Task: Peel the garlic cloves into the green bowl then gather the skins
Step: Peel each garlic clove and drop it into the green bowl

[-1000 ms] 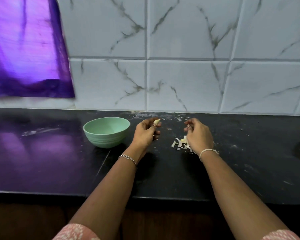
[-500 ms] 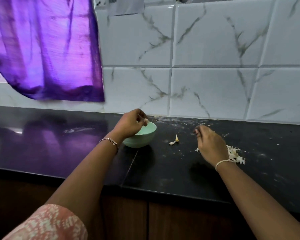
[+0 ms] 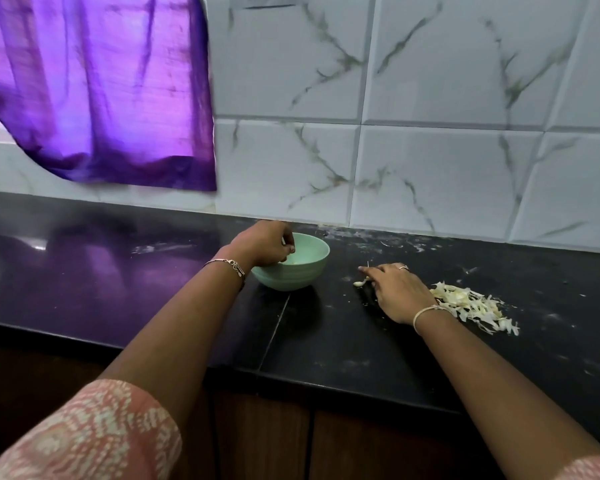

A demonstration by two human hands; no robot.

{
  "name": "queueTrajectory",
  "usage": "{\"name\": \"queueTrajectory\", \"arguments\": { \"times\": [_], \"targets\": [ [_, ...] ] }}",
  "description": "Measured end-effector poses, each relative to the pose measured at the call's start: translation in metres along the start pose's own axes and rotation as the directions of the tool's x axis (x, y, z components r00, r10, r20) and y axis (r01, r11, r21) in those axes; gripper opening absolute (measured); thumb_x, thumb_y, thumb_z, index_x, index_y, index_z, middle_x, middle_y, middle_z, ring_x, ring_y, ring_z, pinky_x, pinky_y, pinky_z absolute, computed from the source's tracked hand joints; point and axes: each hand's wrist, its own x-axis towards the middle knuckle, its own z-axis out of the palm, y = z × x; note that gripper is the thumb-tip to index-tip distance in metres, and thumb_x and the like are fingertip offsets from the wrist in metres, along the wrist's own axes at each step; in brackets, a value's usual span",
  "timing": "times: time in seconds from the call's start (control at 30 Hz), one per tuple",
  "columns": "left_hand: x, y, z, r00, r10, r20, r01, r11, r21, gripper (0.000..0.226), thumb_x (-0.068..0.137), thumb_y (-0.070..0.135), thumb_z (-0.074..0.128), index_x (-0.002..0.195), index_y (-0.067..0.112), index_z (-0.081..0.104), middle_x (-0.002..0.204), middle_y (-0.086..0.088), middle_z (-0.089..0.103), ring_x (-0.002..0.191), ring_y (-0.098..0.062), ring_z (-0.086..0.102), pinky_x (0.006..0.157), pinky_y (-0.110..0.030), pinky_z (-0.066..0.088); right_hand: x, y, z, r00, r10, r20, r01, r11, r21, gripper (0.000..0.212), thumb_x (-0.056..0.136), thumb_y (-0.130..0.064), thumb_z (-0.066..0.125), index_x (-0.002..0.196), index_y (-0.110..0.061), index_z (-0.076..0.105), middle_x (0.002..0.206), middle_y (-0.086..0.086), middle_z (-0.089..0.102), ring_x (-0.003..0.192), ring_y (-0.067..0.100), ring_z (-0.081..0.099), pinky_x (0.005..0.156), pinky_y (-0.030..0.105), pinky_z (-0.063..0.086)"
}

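1. Wall (image 3: 430, 150): white tiles with grey marble veins, rising behind the counter.
2. Curtain (image 3: 101, 98): purple, lit from behind, hanging at upper left. Its hem ends above the counter.
3. Counter (image 3: 326, 348): black and glossy, with a seam running from the front edge towards the bowl. Pale crumbs and flecks are scattered along the back and right.
4. Cabinet (image 3: 257, 445): dark wood fronts below the counter edge.
5. Sleeve (image 3: 84, 434): pink with a white print, on the left arm at lower left.
6. Bowl (image 3: 291, 280): green, ribbed outside, upright on the counter near the wall, left of centre. Something pale lies inside, too small to identify.
7. Skins (image 3: 471, 304): a loose heap of pale garlic peel on the counter, just right of the right wrist, well apart from the bowl.
8. Left hand (image 3: 262, 245): over the bowl's left rim, fingers curled downward into it. Whether they hold anything cannot be told.
9. Right hand (image 3: 399, 292): palm down on the counter between bowl and skins, fingers stretched leftward and relaxed, gripping nothing.
10. Clove (image 3: 361, 282): small and pale, on the counter just beside the right hand's fingertips. Contact cannot be told.
11. Bracelet (image 3: 227, 265): a thin metal chain on the left wrist.
12. Band (image 3: 426, 311): pale thread on the right wrist.
13. Ring (image 3: 403, 268): on a right-hand finger.
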Motion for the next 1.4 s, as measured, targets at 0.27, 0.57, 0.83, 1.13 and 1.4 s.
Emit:
{"name": "queueTrajectory", "arguments": {
  "times": [0.27,0.57,0.83,1.13,1.4],
  "targets": [
    [0.000,0.016,0.006,0.977,0.037,-0.208,-0.068,0.987,-0.144,0.014,0.091,0.024,0.060,0.097,0.022,0.071,0.080,0.006,0.066,0.086,-0.015,0.065,0.083,-0.029,0.051,-0.003,-0.005,-0.009,0.993,-0.006,-0.121,0.007,1.000,0.014,0.024,0.096,-0.022,0.050,0.114,-0.024,0.066,0.110,-0.001,0.068,0.113,0.023,0.051,0.091,0.036,0.041],
    [-0.018,0.091,0.033,0.940,0.155,-0.303,-0.238,0.935,-0.261,0.014,0.086,0.027,0.065,0.094,0.019,0.073,0.073,0.006,0.062,0.073,-0.011,0.058,0.069,-0.022,0.044,-0.019,0.004,-0.012,0.989,0.095,-0.113,-0.044,0.921,0.388,0.012,0.096,-0.018,0.056,0.103,-0.011,0.061,0.104,0.008,0.063,0.100,0.026,0.058,0.085,0.035,0.043],
    [-0.010,0.113,0.095,0.993,0.078,0.083,-0.030,0.882,-0.470,0.006,0.089,0.014,0.063,0.094,0.014,0.060,0.079,-0.001,0.066,0.055,-0.009,0.058,0.049,-0.014,0.048,-0.025,0.009,-0.016,0.950,0.304,-0.064,-0.130,0.577,0.806,0.012,0.096,-0.010,0.054,0.106,-0.018,0.055,0.081,-0.003,0.069,0.075,0.005,0.058,0.066,0.009,0.041],
    [0.000,0.100,0.106,0.982,0.046,0.183,0.149,0.409,-0.900,0.008,0.095,0.004,0.057,0.103,0.002,0.058,0.081,-0.010,0.063,0.061,-0.012,0.062,0.052,-0.019,0.053,-0.023,0.002,-0.018,0.957,0.263,0.121,-0.163,0.146,0.976,0.005,0.094,-0.008,0.062,0.091,-0.012,0.061,0.076,0.003,0.068,0.060,0.003,0.058,0.058,0.011,0.045],
    [0.004,0.093,0.110,1.000,-0.017,-0.001,0.009,0.606,-0.795,0.008,0.091,0.016,0.066,0.085,0.011,0.062,0.082,-0.012,0.068,0.069,-0.021,0.064,0.062,-0.027,0.054,-0.023,0.002,-0.024,0.943,0.286,0.172,-0.186,0.023,0.982,0.004,0.093,-0.008,0.063,0.089,-0.008,0.064,0.071,0.006,0.066,0.051,0.006,0.053,0.045,0.015,0.041]
  ]
}}
